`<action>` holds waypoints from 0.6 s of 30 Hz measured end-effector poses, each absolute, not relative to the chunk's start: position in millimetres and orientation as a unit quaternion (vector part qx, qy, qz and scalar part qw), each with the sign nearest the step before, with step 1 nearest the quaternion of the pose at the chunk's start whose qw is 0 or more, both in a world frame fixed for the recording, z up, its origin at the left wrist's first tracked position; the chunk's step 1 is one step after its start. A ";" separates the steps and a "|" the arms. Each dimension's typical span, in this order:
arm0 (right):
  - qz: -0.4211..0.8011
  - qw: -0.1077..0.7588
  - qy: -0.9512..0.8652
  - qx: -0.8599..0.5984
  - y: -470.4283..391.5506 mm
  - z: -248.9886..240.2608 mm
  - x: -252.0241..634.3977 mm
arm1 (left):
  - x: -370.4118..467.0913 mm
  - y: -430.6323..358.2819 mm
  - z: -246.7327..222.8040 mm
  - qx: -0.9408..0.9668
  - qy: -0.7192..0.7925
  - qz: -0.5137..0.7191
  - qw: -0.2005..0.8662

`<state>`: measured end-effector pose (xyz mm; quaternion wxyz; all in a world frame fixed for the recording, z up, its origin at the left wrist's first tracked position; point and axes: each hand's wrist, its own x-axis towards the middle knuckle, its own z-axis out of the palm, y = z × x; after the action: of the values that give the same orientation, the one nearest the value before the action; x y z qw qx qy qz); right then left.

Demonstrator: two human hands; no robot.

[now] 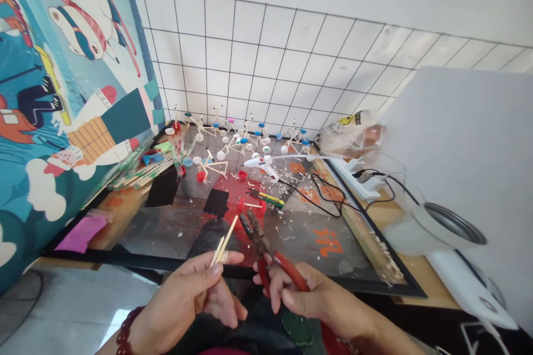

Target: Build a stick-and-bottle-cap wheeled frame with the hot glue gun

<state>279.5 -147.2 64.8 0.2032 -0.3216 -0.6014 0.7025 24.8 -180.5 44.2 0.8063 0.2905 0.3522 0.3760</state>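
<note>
Near the front edge of the table, my left hand [200,288] pinches a few thin wooden sticks [225,241] between thumb and fingers, their ends pointing up and away. My right hand [302,288] is wrapped around the red handles of a pair of pliers [260,241]. The pliers' jaws lie just right of the stick tips and do not touch them. Beyond the jaws, a red wheel-like piece [262,206] with a wooden axle lies on the table. Behind it are a yellow-green cutter [270,198] and a white glue gun [263,165].
Several small stick models [214,166] with coloured caps stand along the back by a wire grid [266,50]. Wooden stick bundles [145,169] lie left, near black squares [216,202] and a pink packet [83,233]. A power strip [353,177] and black cable [308,199] are right.
</note>
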 end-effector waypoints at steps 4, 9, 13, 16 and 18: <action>0.679 0.190 -0.626 -0.335 -145.7 66.4 281.1 | 25.0 -177.9 43.3 0.292 0.371 0.361 0.805; 0.644 0.156 -0.662 -0.349 -146.2 68.9 282.0 | 27.9 -175.6 46.9 0.311 0.390 0.353 0.791; 0.610 0.118 -0.698 -0.356 -148.9 74.6 281.1 | 31.4 -174.4 46.8 0.326 0.385 0.340 0.794; 0.600 0.100 -0.708 -0.359 -150.6 78.5 280.4 | 32.8 -173.2 44.9 0.347 0.373 0.317 0.800; 0.596 0.098 -0.710 -0.361 -151.2 79.7 280.7 | 32.7 -172.2 44.0 0.360 0.370 0.302 0.801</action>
<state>280.7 -151.2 79.7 0.0981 -0.3611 -0.7102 0.5963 32.7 -172.2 44.0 0.8014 0.3600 0.3703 0.3017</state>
